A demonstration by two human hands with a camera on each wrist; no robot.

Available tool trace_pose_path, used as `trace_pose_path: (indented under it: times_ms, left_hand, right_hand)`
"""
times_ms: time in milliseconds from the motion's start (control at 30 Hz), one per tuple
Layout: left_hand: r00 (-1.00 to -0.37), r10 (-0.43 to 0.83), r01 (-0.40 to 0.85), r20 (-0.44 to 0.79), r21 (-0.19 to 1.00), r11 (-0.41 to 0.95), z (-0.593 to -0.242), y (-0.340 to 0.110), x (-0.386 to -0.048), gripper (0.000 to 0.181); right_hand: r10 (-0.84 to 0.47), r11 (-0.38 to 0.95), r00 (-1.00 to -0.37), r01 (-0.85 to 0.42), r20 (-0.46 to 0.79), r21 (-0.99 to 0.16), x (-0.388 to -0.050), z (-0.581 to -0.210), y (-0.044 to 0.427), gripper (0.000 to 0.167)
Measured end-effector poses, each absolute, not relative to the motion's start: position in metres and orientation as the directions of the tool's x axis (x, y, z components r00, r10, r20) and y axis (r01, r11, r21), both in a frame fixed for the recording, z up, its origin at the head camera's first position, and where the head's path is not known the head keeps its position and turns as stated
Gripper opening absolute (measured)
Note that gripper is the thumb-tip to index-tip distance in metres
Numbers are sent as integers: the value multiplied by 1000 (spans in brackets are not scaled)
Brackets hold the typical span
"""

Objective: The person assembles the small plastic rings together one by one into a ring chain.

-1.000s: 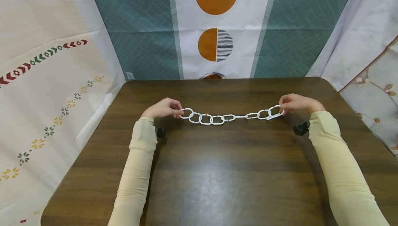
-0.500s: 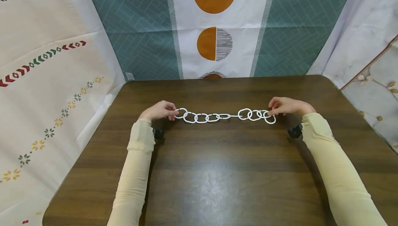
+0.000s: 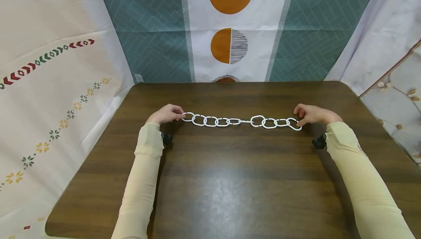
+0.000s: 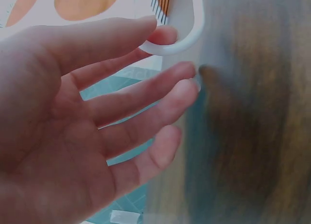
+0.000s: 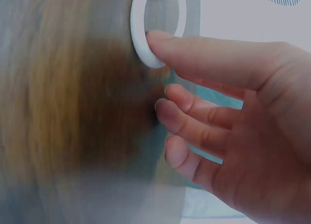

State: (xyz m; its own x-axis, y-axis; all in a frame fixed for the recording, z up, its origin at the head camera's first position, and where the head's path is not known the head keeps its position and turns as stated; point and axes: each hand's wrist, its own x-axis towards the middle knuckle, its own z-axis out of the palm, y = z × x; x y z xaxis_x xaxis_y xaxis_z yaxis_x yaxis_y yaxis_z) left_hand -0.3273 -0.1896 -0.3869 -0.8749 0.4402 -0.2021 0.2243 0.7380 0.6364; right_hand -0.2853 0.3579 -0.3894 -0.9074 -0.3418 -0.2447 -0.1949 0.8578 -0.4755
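Note:
A white chain (image 3: 222, 121) of several oval links stretches nearly straight from side to side in the head view. Whether it touches the table or hangs just above, I cannot tell. My left hand (image 3: 166, 113) pinches its left end link (image 4: 170, 50) between thumb and index finger; the other fingers lie loosely bent. At the opposite end, my right hand (image 3: 315, 114) holds the last link (image 5: 138, 32) by thumb and index finger. The right index fingertip is largely hidden behind the thumb, with the other fingers spread apart from it.
Brown wooden table (image 3: 223, 180) under both arms. A teal and white patterned cloth (image 3: 158, 30) hangs behind its far edge. Light patterned cloths hang at the left (image 3: 49, 96) and right (image 3: 391, 71). Dark wrist cameras sit under both sleeves.
The right hand moved left, bunching the links near it, then moved back right, so the chain is straighter now. The left hand shifted slightly left, still pinching its end link.

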Motion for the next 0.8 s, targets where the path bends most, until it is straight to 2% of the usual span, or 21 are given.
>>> trace_pose_path:
  times_ms: [133, 300, 533, 800]
  left_hand:
    - [-883, 426, 219, -197, 631, 745, -390, -190, -332, 23]
    - [-879, 404, 178, -252, 612, 771, -392, -192, -335, 25]
    - [-867, 409, 171, -284, 603, 779, -393, -195, -337, 22]
    - [-819, 430, 178, -380, 545, 820, -374, -210, -324, 26]
  right_hand:
    - [-339, 858, -914, -202, -225, -472, -283, -389, 367, 47]
    - [-334, 858, -914, -195, -229, -475, -277, -392, 379, 45]
    - [-333, 853, -916, -190, -226, -486, -276, -393, 378, 43]
    - [-349, 874, -918, -247, -188, -418, -279, -381, 373, 31]
